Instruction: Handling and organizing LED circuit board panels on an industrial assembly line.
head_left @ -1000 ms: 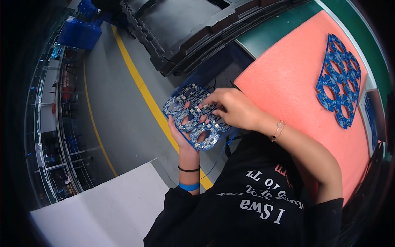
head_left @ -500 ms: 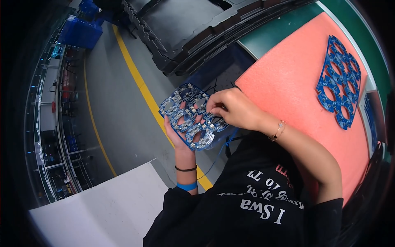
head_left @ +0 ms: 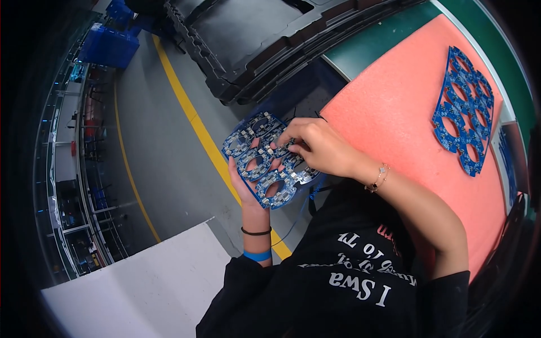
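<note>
A blue circuit board panel (head_left: 266,153), dotted with small components and cut with large oval holes, rests tilted in my left hand (head_left: 245,191). The left palm and fingers support it from underneath, partly showing through the holes. Over the panel's right side is my right hand (head_left: 324,147), its thumb and index finger bent together at the board's face. Whether a small part sits between those fingertips is too fine to make out. Another blue circuit board panel (head_left: 466,106) lies on a pink foam sheet (head_left: 394,96) to the right.
Black plastic trays (head_left: 248,39) are stacked at the far side, by a green tabletop (head_left: 366,50). A white surface (head_left: 141,276) is at the lower left. Blue crates (head_left: 110,46) stand on the grey floor, which has yellow lines. A thin blue cord (head_left: 293,222) hangs near my left wrist.
The held panel has shifted slightly right and tilted a little in my left hand. My right fingertips have moved left across its face, the index finger reaching farther out.
</note>
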Available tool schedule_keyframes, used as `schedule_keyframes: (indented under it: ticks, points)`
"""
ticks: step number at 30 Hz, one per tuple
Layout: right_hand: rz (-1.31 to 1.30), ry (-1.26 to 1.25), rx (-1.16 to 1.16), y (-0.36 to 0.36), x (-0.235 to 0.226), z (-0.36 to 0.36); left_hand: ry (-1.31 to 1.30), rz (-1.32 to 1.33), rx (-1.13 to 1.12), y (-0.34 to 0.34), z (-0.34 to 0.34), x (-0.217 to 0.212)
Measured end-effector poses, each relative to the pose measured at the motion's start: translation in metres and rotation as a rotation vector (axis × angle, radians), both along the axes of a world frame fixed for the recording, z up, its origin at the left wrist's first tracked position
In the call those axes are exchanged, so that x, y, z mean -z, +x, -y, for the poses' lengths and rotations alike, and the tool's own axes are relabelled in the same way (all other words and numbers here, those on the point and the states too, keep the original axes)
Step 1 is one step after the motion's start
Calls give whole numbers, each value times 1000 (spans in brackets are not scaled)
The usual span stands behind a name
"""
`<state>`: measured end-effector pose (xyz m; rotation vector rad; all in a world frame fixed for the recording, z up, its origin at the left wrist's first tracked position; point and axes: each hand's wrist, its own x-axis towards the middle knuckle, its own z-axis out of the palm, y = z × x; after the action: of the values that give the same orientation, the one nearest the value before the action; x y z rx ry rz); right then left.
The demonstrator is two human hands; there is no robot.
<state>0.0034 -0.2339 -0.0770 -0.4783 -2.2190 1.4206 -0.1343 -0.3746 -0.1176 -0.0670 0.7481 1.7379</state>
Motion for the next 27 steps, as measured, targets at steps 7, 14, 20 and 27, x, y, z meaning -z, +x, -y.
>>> schedule_keyframes:
  ticks: [7,14,20,27]
  points:
    - [189,173,-134,5,3,-1,77,-34,48,-3,4,-3]
    - [22,298,-102,5,12,6,-2,-26,-34,-2,7,-2]
    - [92,-71,-19,3,1,0,8,5,8,0,7,-3]
    - [113,83,-107,8,2,2,103,-29,18,-13,17,0]
